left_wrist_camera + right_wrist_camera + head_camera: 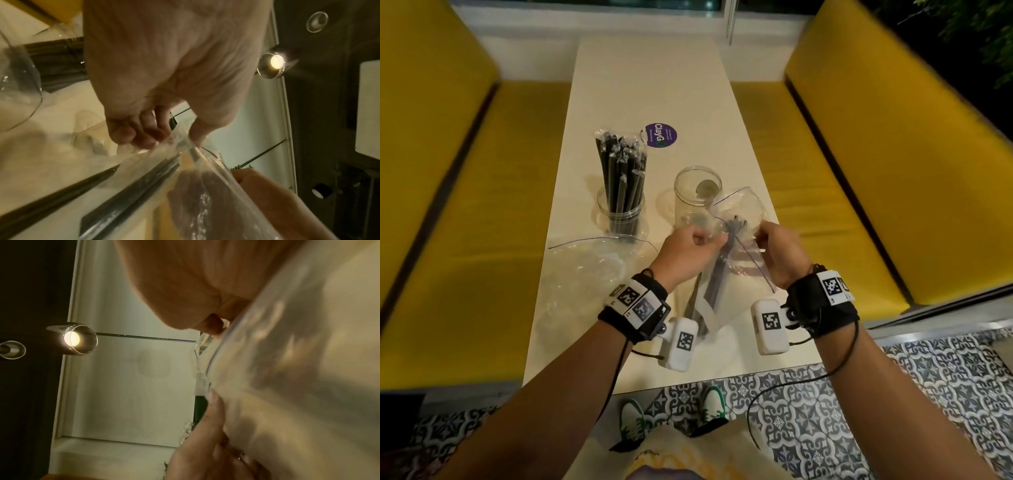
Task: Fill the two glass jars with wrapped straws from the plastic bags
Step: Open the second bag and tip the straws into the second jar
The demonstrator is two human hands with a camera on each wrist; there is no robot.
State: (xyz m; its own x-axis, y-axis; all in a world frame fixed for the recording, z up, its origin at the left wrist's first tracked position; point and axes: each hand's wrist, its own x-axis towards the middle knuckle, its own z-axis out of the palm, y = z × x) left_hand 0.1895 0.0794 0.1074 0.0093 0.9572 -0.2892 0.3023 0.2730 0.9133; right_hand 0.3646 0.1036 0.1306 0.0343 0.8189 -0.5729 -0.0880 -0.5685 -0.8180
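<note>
A clear zip bag [739,209] holding several black wrapped straws [719,277] hangs above the table's near half. My left hand [700,241] pinches its left lip and my right hand [768,236] pinches its right lip, with the mouth spread between them. Just beyond the bag stands an empty glass jar [697,192]. Left of it, a second jar [619,212] is packed with upright black wrapped straws [623,164]. In the left wrist view my left hand's fingers [144,129] curl on the bag [205,186] above the straws [139,178]. My right thumb [213,324] presses the bag [287,369].
An empty crumpled plastic bag [585,274] lies on the white table [647,85] at the near left. A purple round sticker [661,135] sits beyond the jars. Yellow benches [876,171] flank the table on both sides. Patterned floor tiles and my shoes are below the near edge.
</note>
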